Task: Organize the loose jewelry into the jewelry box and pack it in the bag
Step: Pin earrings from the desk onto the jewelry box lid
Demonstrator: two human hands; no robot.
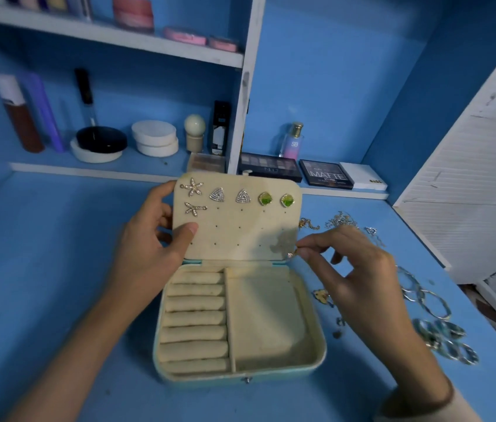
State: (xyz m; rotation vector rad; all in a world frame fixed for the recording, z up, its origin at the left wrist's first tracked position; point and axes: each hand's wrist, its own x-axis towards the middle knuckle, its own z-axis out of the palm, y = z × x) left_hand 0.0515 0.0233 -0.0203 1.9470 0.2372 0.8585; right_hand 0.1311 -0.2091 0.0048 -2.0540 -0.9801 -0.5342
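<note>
A pale teal jewelry box [240, 376] lies open on the blue desk, its cream lid panel [237, 229] upright. Pinned on the panel are two starfish earrings [192, 186], two silver triangle earrings [217, 195] and two green stone earrings [265, 198]. My left hand [152, 239] grips the lid's left edge, thumb on the panel. At the lid's lower right corner, my right hand [353, 266] pinches a small gold earring [290, 254]. The ring rolls [195, 318] and the side compartment [268, 318] hold nothing. No bag is in view.
Loose chains [341, 222], silver bangles [423, 296] and patterned rings [444, 339] lie on the desk to the right of the box. Eyeshadow palettes [271, 170] and cosmetic jars [155, 138] stand on the shelf behind. A white louvred door [469, 178] is at right.
</note>
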